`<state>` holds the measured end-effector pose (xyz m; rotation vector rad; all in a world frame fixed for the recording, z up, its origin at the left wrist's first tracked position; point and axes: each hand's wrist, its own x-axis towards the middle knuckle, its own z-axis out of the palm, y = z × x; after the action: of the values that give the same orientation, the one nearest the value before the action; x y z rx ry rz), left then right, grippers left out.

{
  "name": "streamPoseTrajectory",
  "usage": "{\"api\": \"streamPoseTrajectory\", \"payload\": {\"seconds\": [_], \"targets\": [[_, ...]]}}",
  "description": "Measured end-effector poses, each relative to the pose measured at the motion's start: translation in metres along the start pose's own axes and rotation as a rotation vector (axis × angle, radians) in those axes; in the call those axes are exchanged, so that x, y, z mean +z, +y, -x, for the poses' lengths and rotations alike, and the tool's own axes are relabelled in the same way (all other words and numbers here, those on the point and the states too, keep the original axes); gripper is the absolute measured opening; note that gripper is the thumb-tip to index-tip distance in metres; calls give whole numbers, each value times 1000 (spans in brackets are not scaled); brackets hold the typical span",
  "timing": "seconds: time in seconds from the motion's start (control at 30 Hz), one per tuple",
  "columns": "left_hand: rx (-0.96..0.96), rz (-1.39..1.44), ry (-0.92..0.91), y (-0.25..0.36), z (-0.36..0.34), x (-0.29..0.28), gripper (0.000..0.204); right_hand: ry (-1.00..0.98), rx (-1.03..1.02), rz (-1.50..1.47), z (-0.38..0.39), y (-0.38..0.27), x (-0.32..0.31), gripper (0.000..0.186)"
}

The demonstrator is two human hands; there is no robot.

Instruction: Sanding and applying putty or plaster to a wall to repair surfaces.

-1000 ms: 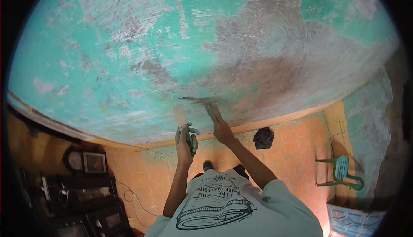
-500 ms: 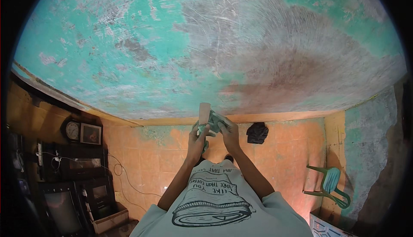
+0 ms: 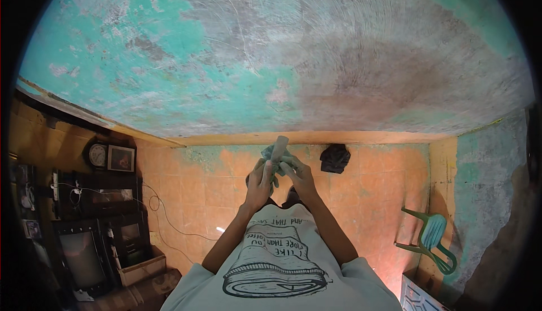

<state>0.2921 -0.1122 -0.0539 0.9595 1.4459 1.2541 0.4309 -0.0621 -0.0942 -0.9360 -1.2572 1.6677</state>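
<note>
In front of my waist both hands meet around a scraper with a flat, pale blade (image 3: 279, 148). My left hand (image 3: 259, 182) is closed about its lower part, thumb along it; a little green shows beneath the fingers. My right hand (image 3: 299, 174) is closed at the other side, its fingertips against the blade's base. A crumpled grey-green piece, seemingly cloth (image 3: 267, 152), shows behind the blade, pressed by the fingers. The blade points up toward the wall (image 3: 243, 68), apart from it. That wall has turquoise paint and wide scraped grey patches.
A black crumpled bag (image 3: 335, 158) lies on the orange tiled floor (image 3: 197, 192) by the wall. At right stands a green plastic chair (image 3: 433, 235). Dark cabinets (image 3: 101, 198) with a clock (image 3: 97, 154), a framed picture (image 3: 121, 158) and a loose cable (image 3: 180, 233) are at left.
The scraper has turned from nearly upright to tilted right. The crumpled piece has shifted from the blade's right side to behind and left of it. The view has moved slightly.
</note>
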Motion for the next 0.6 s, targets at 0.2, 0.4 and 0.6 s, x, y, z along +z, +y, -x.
{"api": "streamPoseTrajectory", "payload": {"seconds": [0.2, 0.4, 0.6], "targets": [[80, -113, -46, -21, 7, 21, 38, 20, 54, -48, 14, 13, -28, 19], [87, 11, -15, -24, -1, 16, 21, 208, 73, -594, 11, -28, -29, 28], [155, 108, -105, -21, -10, -12, 22, 294, 129, -531, 13, -20, -32, 20]]}}
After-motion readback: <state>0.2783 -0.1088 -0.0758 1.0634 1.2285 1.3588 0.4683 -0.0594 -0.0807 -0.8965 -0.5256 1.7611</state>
